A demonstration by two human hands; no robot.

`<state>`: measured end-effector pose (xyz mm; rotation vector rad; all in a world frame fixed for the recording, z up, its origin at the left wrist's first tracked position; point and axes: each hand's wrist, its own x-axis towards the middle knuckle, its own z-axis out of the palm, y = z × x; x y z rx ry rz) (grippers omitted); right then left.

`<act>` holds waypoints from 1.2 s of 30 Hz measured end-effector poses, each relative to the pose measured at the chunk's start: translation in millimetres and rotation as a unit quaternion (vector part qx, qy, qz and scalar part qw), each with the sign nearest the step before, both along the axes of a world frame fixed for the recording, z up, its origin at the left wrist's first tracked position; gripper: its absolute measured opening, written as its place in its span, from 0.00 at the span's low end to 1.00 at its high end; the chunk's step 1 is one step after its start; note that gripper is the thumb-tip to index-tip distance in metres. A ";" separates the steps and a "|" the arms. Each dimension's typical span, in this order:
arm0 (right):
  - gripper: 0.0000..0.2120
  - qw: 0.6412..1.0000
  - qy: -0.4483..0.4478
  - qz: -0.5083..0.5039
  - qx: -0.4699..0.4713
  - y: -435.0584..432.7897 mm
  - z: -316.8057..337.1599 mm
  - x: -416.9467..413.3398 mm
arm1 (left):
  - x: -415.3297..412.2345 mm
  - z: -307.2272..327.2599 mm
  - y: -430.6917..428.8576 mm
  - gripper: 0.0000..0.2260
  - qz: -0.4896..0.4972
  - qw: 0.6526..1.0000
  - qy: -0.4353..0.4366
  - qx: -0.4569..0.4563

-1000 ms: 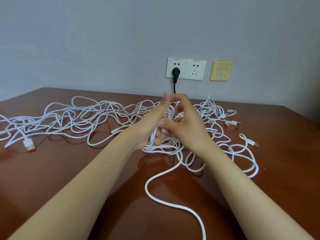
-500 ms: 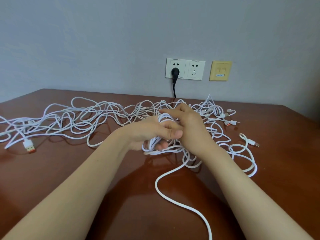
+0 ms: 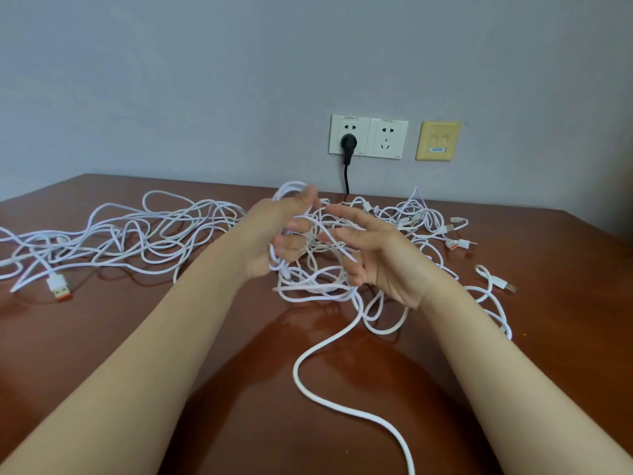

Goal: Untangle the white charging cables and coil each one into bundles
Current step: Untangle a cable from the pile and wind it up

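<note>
A tangle of white charging cables (image 3: pixel 144 234) sprawls across the brown table (image 3: pixel 171 337), from the far left to the right. My left hand (image 3: pixel 274 234) is raised at the middle and holds several loops of a white cable coil (image 3: pixel 294 190) wrapped around its fingers. Just to its right, my right hand (image 3: pixel 380 258) has its fingers spread, and a strand (image 3: pixel 337 246) crosses over them. One cable tail (image 3: pixel 329 402) runs from the coil toward the front edge.
Loose USB plugs lie at the left (image 3: pixel 59 286) and at the right (image 3: pixel 503 284), with orange-tipped ones (image 3: pixel 455 243) further back. A black plug (image 3: pixel 348 147) sits in a wall socket, its cord dropping behind the table. A yellow wall plate (image 3: pixel 437 140) is beside it.
My hands have parted: the right hand let go and spread its fingers. My left hand lifted, bringing the cable loops up with it. The trailing tail on the table shifted.
</note>
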<state>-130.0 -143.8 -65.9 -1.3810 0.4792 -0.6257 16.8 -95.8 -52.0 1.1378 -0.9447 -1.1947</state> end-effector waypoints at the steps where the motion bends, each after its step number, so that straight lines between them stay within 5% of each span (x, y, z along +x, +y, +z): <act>1: 0.15 0.999 0.016 -0.022 -0.019 -1.7 -1.5 0.3 | 3.5 -1.0 -0.8 0.11 0.006 1.000 0.019 -0.004; 4: 0.05 0.994 0.041 -0.065 -0.075 -3.8 -7.1 3.9 | 7.6 -1.6 -1.4 0.12 0.027 0.999 0.030 -0.001; 9: 0.05 0.982 0.026 -0.130 -0.132 -6.0 -8.2 5.1 | 4.7 0.3 -2.7 0.13 0.058 0.997 -0.042 0.001; 18: 0.13 0.912 0.008 -0.259 -0.318 -2.6 -7.4 12.3 | -2.6 -5.2 -4.1 0.22 0.002 0.977 -0.211 0.022; 21: 0.13 0.910 0.005 -0.268 -0.316 -3.7 -7.8 11.4 | -1.6 -7.0 -2.2 0.05 -0.065 0.969 -0.237 0.011; 26: 0.13 0.938 0.006 -0.227 -0.264 -0.1 -5.7 9.2 | -9.2 -9.3 -3.9 0.06 -0.031 0.922 -0.384 -0.042; 30: 0.10 0.965 0.002 -0.198 -0.173 8.4 4.3 15.5 | -17.1 -9.0 -2.5 0.18 0.000 0.885 -0.457 -0.088; 34: 0.16 0.869 0.133 -0.239 -0.413 13.8 2.9 15.2 | -18.8 -11.8 -5.5 0.20 -0.008 0.873 -0.475 -0.107; 36: 0.18 0.841 0.159 -0.250 -0.452 16.7 2.9 14.2 | -18.8 -13.6 -6.3 0.18 -0.007 0.877 -0.469 -0.108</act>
